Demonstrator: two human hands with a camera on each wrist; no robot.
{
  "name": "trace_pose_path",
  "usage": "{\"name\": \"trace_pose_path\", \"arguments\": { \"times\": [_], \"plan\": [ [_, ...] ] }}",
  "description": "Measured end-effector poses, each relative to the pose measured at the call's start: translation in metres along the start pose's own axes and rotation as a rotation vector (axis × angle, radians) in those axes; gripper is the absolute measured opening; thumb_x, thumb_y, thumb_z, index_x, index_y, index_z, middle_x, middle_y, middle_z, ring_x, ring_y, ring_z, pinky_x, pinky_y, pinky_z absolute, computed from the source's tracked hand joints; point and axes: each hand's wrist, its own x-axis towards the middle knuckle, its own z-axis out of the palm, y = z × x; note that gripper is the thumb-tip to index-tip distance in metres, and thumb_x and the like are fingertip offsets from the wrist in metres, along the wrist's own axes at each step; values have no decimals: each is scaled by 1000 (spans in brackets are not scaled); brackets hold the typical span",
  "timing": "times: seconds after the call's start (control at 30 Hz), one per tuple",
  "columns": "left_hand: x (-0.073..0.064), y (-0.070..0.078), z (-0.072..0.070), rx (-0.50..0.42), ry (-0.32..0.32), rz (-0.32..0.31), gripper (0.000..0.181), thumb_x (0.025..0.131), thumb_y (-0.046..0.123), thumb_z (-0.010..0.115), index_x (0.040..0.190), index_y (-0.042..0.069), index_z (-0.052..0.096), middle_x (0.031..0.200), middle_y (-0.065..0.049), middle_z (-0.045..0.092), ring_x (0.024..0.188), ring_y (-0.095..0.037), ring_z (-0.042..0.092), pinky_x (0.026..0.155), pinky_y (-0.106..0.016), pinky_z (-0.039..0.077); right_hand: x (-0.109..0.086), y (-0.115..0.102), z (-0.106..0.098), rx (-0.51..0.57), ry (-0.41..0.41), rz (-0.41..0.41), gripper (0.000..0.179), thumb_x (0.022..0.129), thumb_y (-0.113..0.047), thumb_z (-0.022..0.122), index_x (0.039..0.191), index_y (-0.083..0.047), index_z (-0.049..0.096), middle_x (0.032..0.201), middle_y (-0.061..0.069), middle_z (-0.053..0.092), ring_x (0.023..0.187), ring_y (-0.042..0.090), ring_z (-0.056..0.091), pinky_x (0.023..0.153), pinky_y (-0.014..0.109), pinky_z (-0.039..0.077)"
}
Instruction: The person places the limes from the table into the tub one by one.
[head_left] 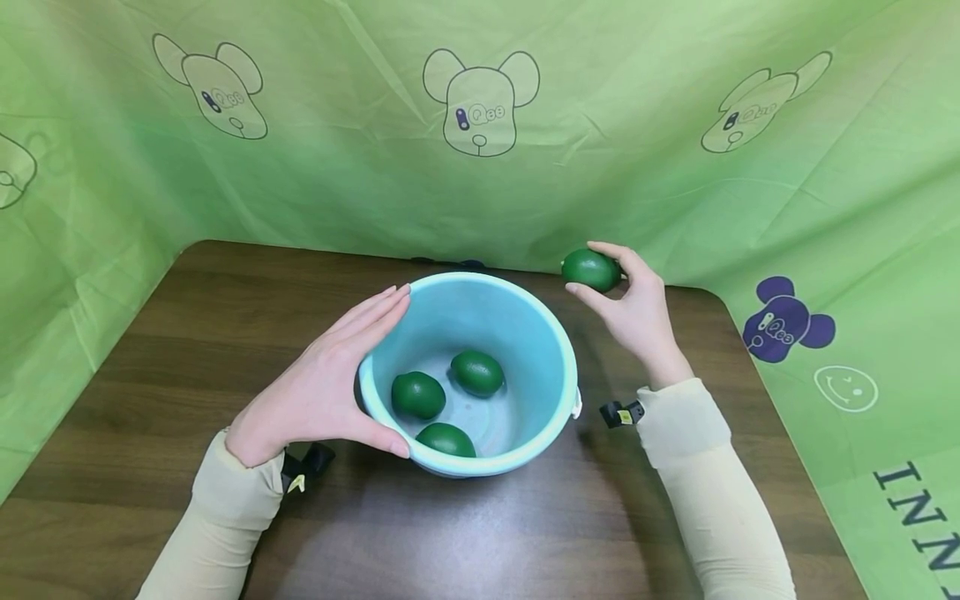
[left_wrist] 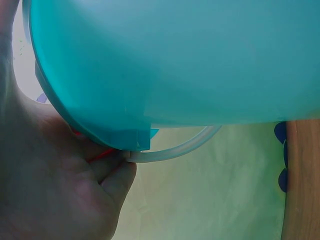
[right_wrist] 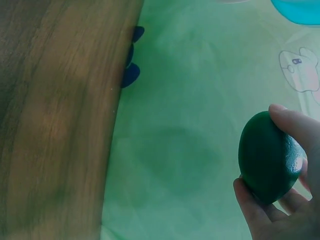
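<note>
A light-blue bucket (head_left: pixel 555 333) stands on the table with three green limes inside: one lime (head_left: pixel 418 395) at the left, another lime (head_left: pixel 477 372) behind it, and a third lime (head_left: pixel 447 439) partly hidden by the near rim. My left hand (head_left: pixel 330 383) holds the bucket's left side, thumb at the near rim and fingers along the far-left rim. In the left wrist view, fingertips (left_wrist: pixel 120 175) lie beside the white handle's (left_wrist: pixel 175 151) joint. Right of the bucket, my right hand (head_left: pixel 633 312) pinches another lime (head_left: pixel 590 270) between thumb and fingers, above the table's back edge.
The brown wooden table (head_left: pixel 187 333) has rounded back corners. Behind and beside it hangs a green cloth (head_left: pixel 337 192) printed with bear-like heads. A black wrist strap (head_left: pixel 307 467) shows at the left cuff, and a similar strap (head_left: pixel 622 414) at the right.
</note>
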Motion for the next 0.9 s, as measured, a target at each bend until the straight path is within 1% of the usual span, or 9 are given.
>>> {"name": "trace_pose_path", "arguments": {
  "times": [0.07,0.17,0.3,0.4,0.5,0.57,0.67,0.8,0.9],
  "plan": [
    [0,0,0,0,-1,2,143,53,67,94,163,12,22,169,6,13,153,-17,12,117,-50,26,0,-1,-1,5,4,-1,59,86,-23,86,139,-16,63,132,-3,62,101,12,57,79,25,46],
    [0,-1,0,-2,-1,4,143,53,67,94,163,12,22,169,8,12,153,-17,12,117,-50,26,-1,-3,-2,12,11,-3,58,85,-22,86,139,-21,64,132,-4,62,102,12,57,80,25,47],
    [0,-1,1,-2,-2,4,143,52,67,94,163,12,22,169,7,12,153,-18,12,117,-51,26,-1,-7,-4,14,27,-15,59,84,-17,87,138,-24,64,132,-3,62,102,11,56,80,25,47],
    [0,-1,1,-1,-3,5,143,52,68,93,163,11,22,169,6,13,153,-19,12,117,-51,27,-3,-14,-5,17,38,-31,60,84,-10,86,138,-19,64,132,1,62,102,12,56,79,24,46],
    [0,-2,1,-1,-2,6,144,52,68,93,163,11,23,169,4,13,153,-19,12,116,-52,27,-6,-30,-6,29,46,-46,58,83,-3,85,137,-11,64,131,7,63,101,13,56,79,23,46],
    [0,-1,1,-2,-2,4,144,52,68,93,163,11,22,169,4,13,153,-19,12,117,-52,26,-9,-40,-8,50,47,-53,56,84,-2,84,136,-7,64,131,12,62,100,13,56,79,22,45],
    [0,-1,1,0,1,2,144,52,69,93,163,12,22,169,5,14,153,-18,12,117,-51,27,-11,-49,-10,66,52,-60,55,85,-2,83,136,-5,64,131,15,62,100,12,56,80,20,44],
    [-1,-1,2,1,3,-4,143,52,69,93,163,13,22,169,5,14,153,-18,12,117,-51,27,-11,-49,-11,48,64,-71,56,84,-1,83,136,-5,64,130,13,63,102,12,55,81,20,43],
    [-1,-1,2,3,2,-6,143,52,68,93,163,13,22,169,5,14,153,-18,12,116,-51,27,-10,-39,-10,31,70,-81,59,82,-2,85,136,-9,64,129,8,64,102,12,56,82,21,45]
  ]
}}
